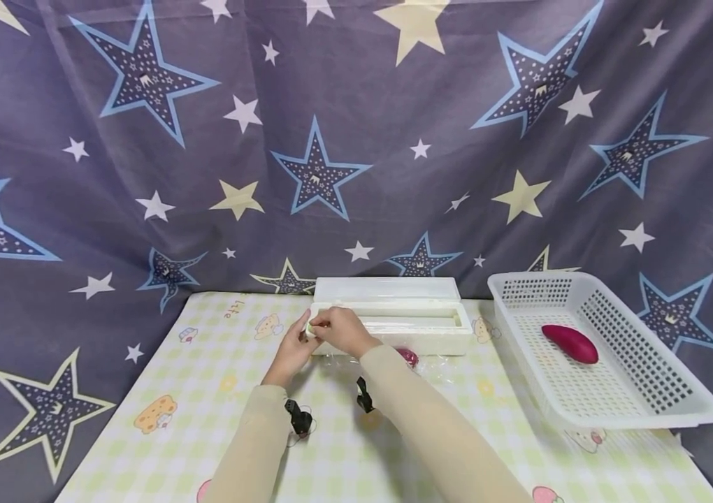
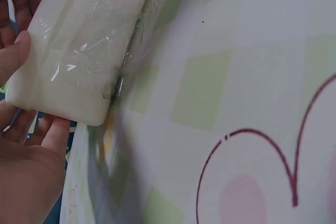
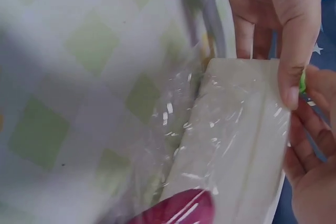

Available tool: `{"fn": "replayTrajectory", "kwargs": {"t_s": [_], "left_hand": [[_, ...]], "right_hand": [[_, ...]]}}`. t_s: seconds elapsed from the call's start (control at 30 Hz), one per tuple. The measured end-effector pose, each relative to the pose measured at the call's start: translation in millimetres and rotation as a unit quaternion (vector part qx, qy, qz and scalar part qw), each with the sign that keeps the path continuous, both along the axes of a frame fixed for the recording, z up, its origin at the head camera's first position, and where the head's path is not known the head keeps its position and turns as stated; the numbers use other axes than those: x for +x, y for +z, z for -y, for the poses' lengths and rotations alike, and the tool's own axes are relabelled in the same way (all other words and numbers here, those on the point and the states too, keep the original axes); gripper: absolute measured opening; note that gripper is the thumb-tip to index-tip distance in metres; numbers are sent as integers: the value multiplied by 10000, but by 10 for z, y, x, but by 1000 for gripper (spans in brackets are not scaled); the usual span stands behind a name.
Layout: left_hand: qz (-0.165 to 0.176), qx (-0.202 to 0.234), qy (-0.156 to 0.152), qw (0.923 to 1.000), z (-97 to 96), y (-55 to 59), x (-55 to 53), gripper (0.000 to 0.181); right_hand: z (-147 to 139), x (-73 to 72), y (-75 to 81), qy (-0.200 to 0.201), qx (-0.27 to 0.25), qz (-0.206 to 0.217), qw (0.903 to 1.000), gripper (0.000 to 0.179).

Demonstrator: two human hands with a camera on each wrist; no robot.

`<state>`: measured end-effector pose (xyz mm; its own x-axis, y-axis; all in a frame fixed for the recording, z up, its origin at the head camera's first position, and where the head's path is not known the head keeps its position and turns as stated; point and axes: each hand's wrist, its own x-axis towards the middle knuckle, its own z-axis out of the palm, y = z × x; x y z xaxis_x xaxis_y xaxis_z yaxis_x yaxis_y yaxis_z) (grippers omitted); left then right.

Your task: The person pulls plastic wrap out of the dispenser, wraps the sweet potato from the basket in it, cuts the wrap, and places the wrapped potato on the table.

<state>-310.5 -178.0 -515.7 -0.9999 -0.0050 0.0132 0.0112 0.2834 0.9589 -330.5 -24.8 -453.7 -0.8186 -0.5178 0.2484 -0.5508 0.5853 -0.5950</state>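
Observation:
A long white plastic wrap dispenser [image 1: 394,344] stands at the back of the table with its lid [image 1: 388,288] tipped back. Clear plastic film [image 3: 173,124] hangs down its front and spreads onto the cloth. Under it lies a smooth magenta piece [image 3: 189,208], partly covered by the right sleeve in the head view. My left hand [image 1: 290,355] grips the dispenser's left end, thumb on the front face and fingers at the end wall. My right hand [image 1: 344,330] pinches a small green part [image 3: 302,82] at that same corner; most of it is hidden by fingers.
To the right, a white perforated basket [image 1: 646,419] holds a magenta tapered object [image 1: 570,344]. A checked cloth with cartoon prints [image 1: 205,391] covers the table. Behind hangs a dark star-patterned curtain [image 1: 356,91]. Black wrist cameras [image 1: 298,419] sit by both sleeves.

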Motion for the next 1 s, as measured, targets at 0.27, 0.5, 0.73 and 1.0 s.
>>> {"fn": "replayTrajectory", "kwargs": {"t_s": [0.27,0.5,0.73,1.0], "left_hand": [[-28,-51,53,10000,-29,10,-5,78],[91,-143,98,9998,-13,25,10,83],[230,-216,75,9995,-3,27,-6,86],[207,-361,31,9991,-13,50,1,85]], "right_hand": [[-179,12,-107,27,-447,118,9989,45],[-410,87,-69,35,-309,30,9995,45],[-693,164,-51,113,-311,-156,9993,46],[-981,229,-100,-96,-415,-250,9988,44]]}}
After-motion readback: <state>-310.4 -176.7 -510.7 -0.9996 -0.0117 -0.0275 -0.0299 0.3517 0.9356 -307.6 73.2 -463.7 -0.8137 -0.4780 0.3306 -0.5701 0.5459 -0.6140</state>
